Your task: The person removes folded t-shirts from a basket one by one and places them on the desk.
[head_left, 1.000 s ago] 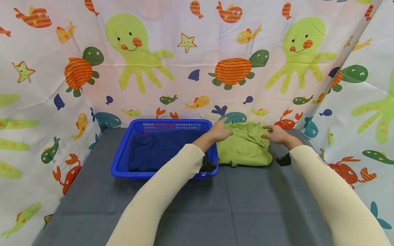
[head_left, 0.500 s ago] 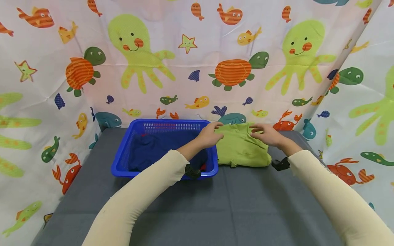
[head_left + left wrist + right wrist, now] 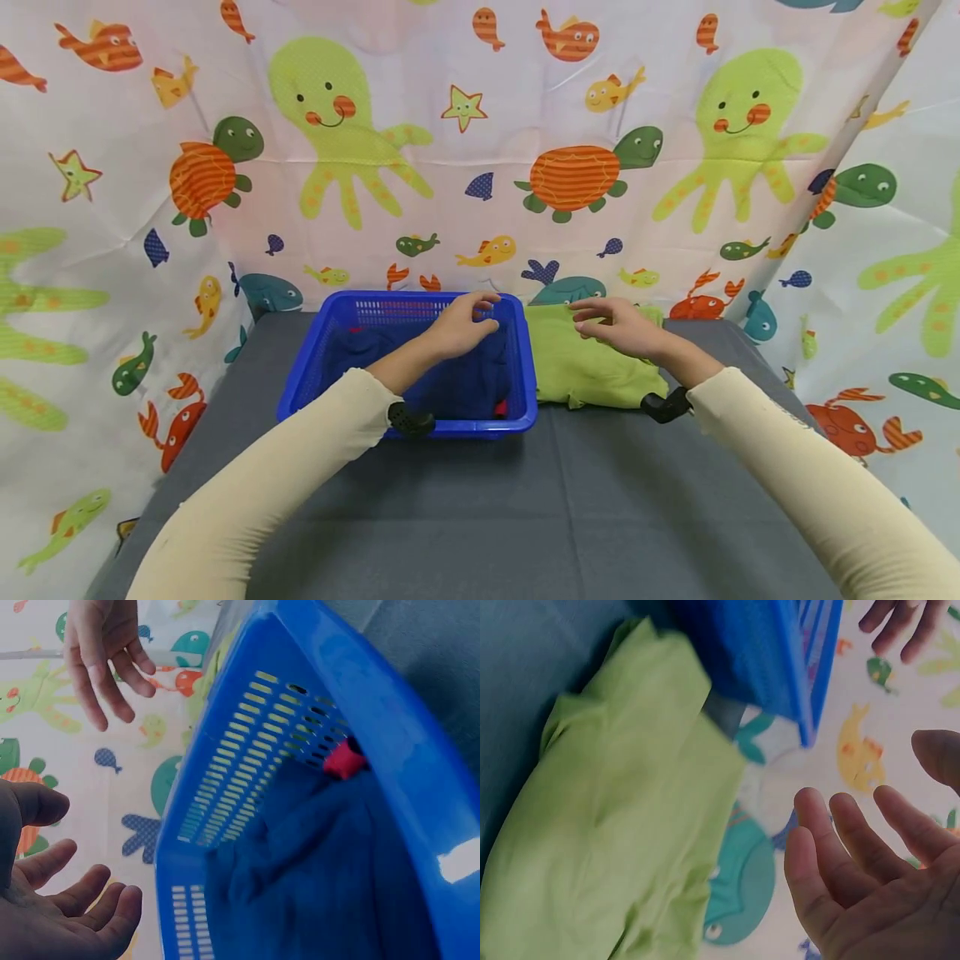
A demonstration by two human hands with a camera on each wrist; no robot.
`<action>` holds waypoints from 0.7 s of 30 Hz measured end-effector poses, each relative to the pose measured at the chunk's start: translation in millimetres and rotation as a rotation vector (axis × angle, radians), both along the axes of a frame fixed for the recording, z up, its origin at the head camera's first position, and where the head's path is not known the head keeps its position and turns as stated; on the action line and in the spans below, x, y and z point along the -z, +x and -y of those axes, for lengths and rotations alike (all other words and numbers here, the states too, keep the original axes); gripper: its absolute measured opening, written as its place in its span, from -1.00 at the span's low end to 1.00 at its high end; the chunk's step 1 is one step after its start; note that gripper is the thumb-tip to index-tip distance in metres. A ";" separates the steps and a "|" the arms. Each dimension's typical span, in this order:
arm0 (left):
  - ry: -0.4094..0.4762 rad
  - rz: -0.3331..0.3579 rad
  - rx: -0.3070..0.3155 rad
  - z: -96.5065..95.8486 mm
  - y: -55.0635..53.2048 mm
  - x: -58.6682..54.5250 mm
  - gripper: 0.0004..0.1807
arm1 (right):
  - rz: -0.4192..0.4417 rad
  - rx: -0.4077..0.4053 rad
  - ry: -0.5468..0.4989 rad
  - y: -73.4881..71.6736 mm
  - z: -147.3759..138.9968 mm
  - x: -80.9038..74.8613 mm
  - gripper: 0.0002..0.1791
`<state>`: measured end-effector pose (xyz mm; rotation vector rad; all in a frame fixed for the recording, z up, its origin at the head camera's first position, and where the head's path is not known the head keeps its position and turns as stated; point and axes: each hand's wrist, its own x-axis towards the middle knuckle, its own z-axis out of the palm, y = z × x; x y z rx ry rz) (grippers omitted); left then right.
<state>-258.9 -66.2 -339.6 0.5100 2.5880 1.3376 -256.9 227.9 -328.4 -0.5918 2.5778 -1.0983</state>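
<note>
Lying apart below the right fingers, green cloth beside blue basket.

A pale sheet printed with sea animals stands behind a grey cloth spread over the work surface, and more of the same print runs forward along both sides. On the back part, one lime octopus smiles at the left and a second octopus at the right, with an orange-shelled turtle between them; a yellow-green starfish lies above and to the left of that turtle. Lower down, near the far edge of the cloth, come a red crab and a teal whale (the whale close to the left corner). A level crease crosses the back sheet, and two fold lines cross on the grey cloth
</note>
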 end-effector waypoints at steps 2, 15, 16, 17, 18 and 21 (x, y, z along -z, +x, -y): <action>-0.013 0.007 -0.002 8.9 3.0 1.5 -0.47 | 0.014 -0.015 -0.017 2.6 8.0 -1.0 -0.44; -0.059 0.080 -0.022 61.5 26.9 3.7 -0.46 | 0.053 -0.123 -0.098 17.7 56.8 -0.8 -0.42; -0.061 0.087 -0.025 66.1 28.2 4.8 -0.46 | 0.059 -0.130 -0.102 19.0 59.3 0.3 -0.41; -0.063 0.097 -0.031 70.6 29.2 5.6 -0.46 | 0.064 -0.132 -0.103 20.1 61.8 1.0 -0.41; -0.067 0.106 -0.035 75.1 30.2 6.4 -0.45 | 0.074 -0.129 -0.100 21.0 63.8 1.4 -0.41; -0.081 0.131 -0.049 88.7 32.5 7.6 -0.44 | 0.102 -0.127 -0.099 23.0 69.6 0.5 -0.40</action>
